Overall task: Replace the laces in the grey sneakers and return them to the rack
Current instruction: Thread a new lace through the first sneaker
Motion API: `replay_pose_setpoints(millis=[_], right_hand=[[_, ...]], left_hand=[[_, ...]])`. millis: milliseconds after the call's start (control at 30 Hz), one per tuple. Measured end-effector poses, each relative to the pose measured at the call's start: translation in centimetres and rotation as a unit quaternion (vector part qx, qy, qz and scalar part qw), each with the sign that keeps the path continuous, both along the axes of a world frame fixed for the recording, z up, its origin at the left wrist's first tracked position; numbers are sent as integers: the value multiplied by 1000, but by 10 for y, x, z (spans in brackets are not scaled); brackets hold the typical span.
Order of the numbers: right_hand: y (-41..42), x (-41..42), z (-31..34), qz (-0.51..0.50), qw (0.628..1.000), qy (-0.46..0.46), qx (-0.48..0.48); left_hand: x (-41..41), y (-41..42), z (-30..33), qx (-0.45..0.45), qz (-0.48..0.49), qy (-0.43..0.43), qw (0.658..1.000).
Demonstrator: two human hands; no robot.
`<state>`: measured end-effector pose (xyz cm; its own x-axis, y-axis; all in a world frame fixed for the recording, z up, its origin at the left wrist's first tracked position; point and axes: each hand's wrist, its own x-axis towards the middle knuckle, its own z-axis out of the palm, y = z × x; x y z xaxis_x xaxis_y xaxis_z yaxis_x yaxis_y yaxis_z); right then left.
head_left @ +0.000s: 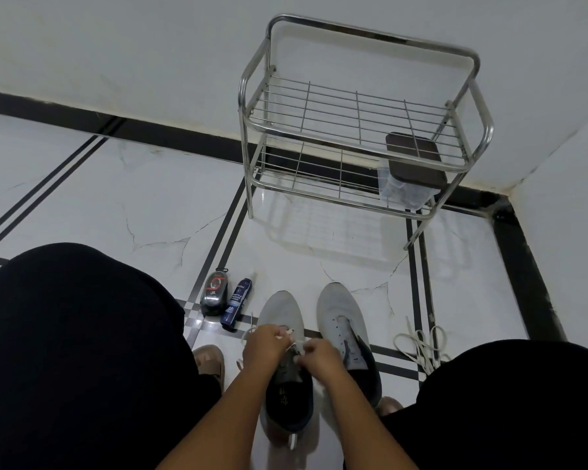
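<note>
At the lower middle, two grey sneakers stand side by side on the tiled floor (116,205), toes toward twelve o'clock. Both hands work over the left sneaker (280,317): the left hand (263,344) pinches a white lace (291,347) in a closed grip near the eyelets, and the right hand (316,356) pinches the same lace just beside it. Their fingertips are too small to make out clearly.

The right sneaker (342,320) has bare eyelets. At its three o'clock lies a loose lace (421,344), partly hidden by a dark knee. At ten o'clock lie two bottles (224,301). The metal rack (360,117) stands at twelve o'clock, holding a lidded box (414,164).
</note>
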<state>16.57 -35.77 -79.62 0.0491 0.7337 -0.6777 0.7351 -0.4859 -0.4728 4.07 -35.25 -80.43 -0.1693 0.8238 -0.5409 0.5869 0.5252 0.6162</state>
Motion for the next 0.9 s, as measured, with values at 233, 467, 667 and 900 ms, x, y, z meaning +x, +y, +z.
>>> replay_pose_setpoints(millis=[233, 467, 667, 900], right_hand=[[-5, 8, -28, -82, 994, 55, -45], [-4, 10, -37, -136, 985, 87, -62], [-3, 9, -41, -138, 985, 86, -63], [-4, 9, -42, -152, 983, 86, -55]], left_hand=[[7, -12, -11, -51, -37, 154, 986], [11, -11, -18, -87, -17, 113, 990], [13, -10, -21, -84, 10, 88, 993], [14, -13, -22, -75, -7, 98, 992]])
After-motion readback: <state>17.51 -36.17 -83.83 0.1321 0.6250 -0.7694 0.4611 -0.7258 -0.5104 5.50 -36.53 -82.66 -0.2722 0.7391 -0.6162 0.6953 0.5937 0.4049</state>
